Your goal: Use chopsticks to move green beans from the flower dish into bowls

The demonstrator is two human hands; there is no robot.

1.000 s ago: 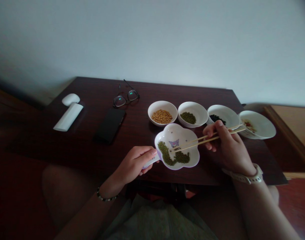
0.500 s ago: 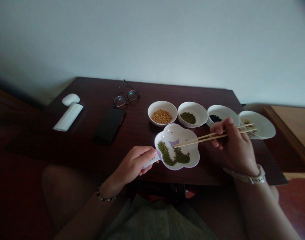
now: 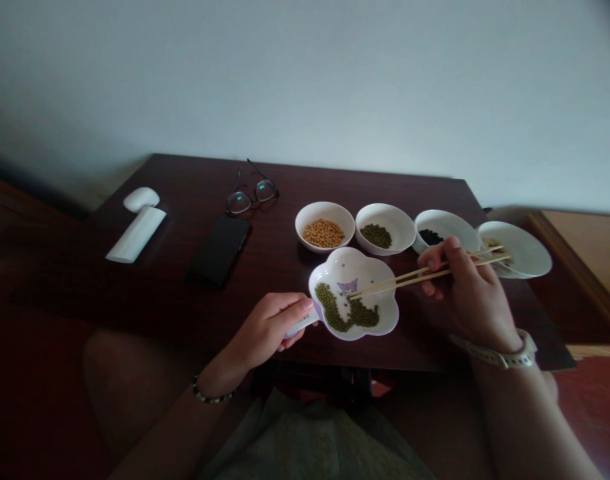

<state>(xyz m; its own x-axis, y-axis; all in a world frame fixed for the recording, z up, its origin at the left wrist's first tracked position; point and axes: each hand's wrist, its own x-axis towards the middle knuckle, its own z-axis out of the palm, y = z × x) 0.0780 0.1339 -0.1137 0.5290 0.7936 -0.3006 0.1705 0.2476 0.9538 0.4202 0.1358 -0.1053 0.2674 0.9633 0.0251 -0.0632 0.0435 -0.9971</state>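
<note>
The left hand (image 3: pixel 267 327) is closed around the short white handle (image 3: pixel 301 325) of a flower-shaped white plate (image 3: pixel 372 320), which sits at the near side of the worktop (image 3: pixel 335 180). A cartoon print (image 3: pixel 347 287) decorates the plate, and mung beans (image 3: pixel 341 310) lie on it in a curving band. The right hand (image 3: pixel 465 293) grips a pair of wooden chopsticks (image 3: pixel 415 273), their tips held over the plate just beside the print. Whether they pinch a bean is too small to tell.

Three white bowls stand in a row beyond the plate: the left one holds soybeans (image 3: pixel 323 233), the middle one mung beans (image 3: pixel 377 235), and the right one black beans (image 3: pixel 431 237). The right hand is close in front of that last bowl (image 3: pixel 447 221). Further right, a white dish (image 3: pixel 527 257) holds a few scraps, and the chopsticks' upper ends point over it.

Toward the left of the worktop lie eyeglasses (image 3: pixel 252 198), a black phone (image 3: pixel 219 252), and a long white case (image 3: pixel 135 235) beside a rounded white object (image 3: pixel 141 199).
</note>
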